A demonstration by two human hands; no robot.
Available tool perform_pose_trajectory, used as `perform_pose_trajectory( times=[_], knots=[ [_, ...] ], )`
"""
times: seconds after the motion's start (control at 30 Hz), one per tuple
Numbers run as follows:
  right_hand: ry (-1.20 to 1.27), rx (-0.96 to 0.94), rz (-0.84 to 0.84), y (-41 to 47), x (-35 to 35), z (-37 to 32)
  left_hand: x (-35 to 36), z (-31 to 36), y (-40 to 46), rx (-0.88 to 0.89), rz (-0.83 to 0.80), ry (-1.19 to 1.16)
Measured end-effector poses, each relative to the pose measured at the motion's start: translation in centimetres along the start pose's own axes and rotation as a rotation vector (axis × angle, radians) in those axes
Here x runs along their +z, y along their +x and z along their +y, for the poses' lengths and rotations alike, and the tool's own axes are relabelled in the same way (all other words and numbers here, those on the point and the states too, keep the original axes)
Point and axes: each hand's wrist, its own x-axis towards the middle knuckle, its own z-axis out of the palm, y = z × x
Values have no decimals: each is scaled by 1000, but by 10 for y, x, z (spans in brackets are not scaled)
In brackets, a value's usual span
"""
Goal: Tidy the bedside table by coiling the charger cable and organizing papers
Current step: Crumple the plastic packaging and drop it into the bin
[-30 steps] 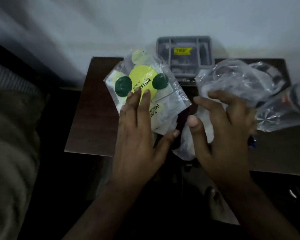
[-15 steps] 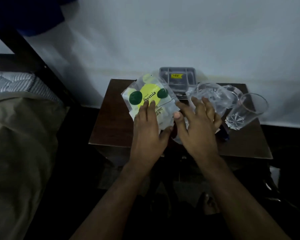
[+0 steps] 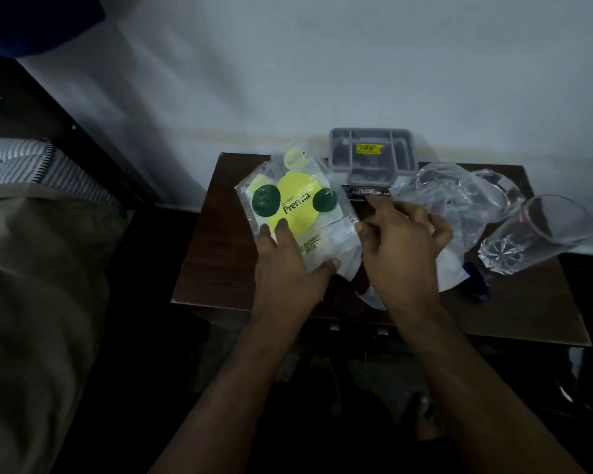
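- left hand (image 3: pixel 285 268) lies flat, fingers spread, pressing on the clear pouch (image 3: pixel 297 213) with a yellow and green "premia" label, at the bench (image 3: pixel 216 261) centre-left.
- right hand (image 3: pixel 403 244) sits just right of the pouch, fingers loosely curled; cannot tell whether it pinches anything.
- crumpled clear plastic bag (image 3: pixel 459 203) lies right of that hand, touching a drinking glass (image 3: pixel 534 234) tipped toward the right edge.
- grey compartment tray (image 3: pixel 372 155) with a yellow sticker stands at the far edge by the wall.
- bed (image 3: pixel 38 268) at left.
- charger cable not identifiable.
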Motion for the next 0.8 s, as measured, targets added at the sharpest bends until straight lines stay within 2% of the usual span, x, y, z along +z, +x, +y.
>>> perform_pose_trajectory(
  times=[0.13, 0.23, 0.43, 0.53, 0.67, 0.8],
  knots=[
    [145, -57, 153, -1, -4, -9, -1, 2, -2, 38, 33, 72],
    [46, -129, 155, -8, -8, -10, -5, -4, -6, 8, 23, 102],
    [-143, -158, -201, -27, 6, -33, -7, -18, -17, -141, -98, 26],
    [-172, -168, -223, -29, 11, -44, -5, -22, -20, -140, -107, 75],
    [-193, -38, -335, -27, 15, -45, -3, -27, -20, -121, -99, 160],
    [7, -8, -399, -23, 14, -47, -3, -29, -18, -121, -109, 184]
  ],
)
